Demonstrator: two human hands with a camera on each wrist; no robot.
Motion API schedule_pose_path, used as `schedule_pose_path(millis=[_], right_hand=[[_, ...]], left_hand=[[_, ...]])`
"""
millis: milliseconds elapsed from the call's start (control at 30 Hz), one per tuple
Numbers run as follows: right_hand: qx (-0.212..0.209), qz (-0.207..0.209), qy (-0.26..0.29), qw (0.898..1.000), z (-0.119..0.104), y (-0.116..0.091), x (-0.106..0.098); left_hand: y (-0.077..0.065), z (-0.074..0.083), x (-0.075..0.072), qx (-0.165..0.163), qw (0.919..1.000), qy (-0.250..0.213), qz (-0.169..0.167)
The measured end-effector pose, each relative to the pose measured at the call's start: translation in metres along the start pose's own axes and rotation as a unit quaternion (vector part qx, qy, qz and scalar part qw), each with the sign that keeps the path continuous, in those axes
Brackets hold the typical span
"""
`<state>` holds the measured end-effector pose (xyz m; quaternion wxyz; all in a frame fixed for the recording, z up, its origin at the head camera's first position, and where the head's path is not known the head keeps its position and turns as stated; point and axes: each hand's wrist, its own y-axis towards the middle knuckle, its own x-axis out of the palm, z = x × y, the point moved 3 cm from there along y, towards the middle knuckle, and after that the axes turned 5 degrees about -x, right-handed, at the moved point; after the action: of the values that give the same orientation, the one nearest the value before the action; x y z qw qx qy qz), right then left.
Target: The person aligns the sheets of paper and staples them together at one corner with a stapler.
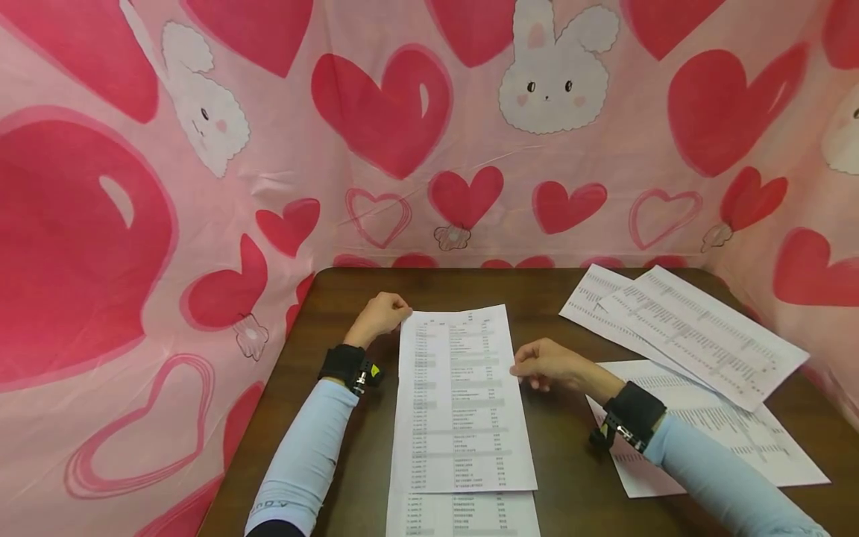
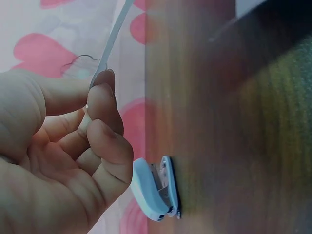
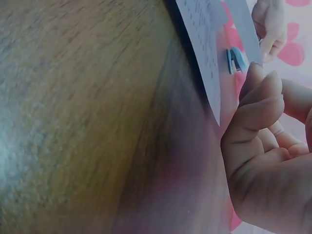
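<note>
A printed sheet of paper (image 1: 463, 403) with a table of text is held up at the middle of the table. It overlaps a second printed sheet (image 1: 463, 514), whose lower part shows below it. At its upper left corner, my left hand (image 1: 381, 317) pinches the sheet between thumb and fingers; the left wrist view shows the paper edge-on in that pinch. My right hand (image 1: 553, 364) pinches the sheet's right edge with thumb and curled fingers. A light blue stapler (image 2: 156, 190) appears beyond my left fingers in the left wrist view; in the head view it is hidden.
To the right on the dark wooden table (image 1: 537, 287) lie several loose printed sheets, a top one (image 1: 705, 335) slanting across a lower one (image 1: 711, 432). My right forearm crosses over the lower one. A pink curtain (image 1: 470, 149) with hearts and rabbits surrounds the table.
</note>
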<state>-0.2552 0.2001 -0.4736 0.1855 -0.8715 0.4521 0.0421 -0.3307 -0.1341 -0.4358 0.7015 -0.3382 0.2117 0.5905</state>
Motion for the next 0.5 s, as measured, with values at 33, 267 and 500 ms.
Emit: schedule_pose_path(millis=[33, 267, 500], right_hand=[[0.000, 0.000, -0.001, 1.000, 0.001, 0.000, 0.000], [0.011, 0.006, -0.020, 1.000, 0.002, 0.000, 0.004], [0.019, 0.008, -0.032, 0.999, 0.005, 0.000, 0.007]], left_hand=[[0.000, 0.000, 0.001, -0.001, 1.0000, -0.002, -0.001], [-0.001, -0.001, 0.007, 0.005, 0.9998, 0.019, 0.000], [0.000, -0.002, 0.013, 0.016, 0.9996, 0.023, 0.002]])
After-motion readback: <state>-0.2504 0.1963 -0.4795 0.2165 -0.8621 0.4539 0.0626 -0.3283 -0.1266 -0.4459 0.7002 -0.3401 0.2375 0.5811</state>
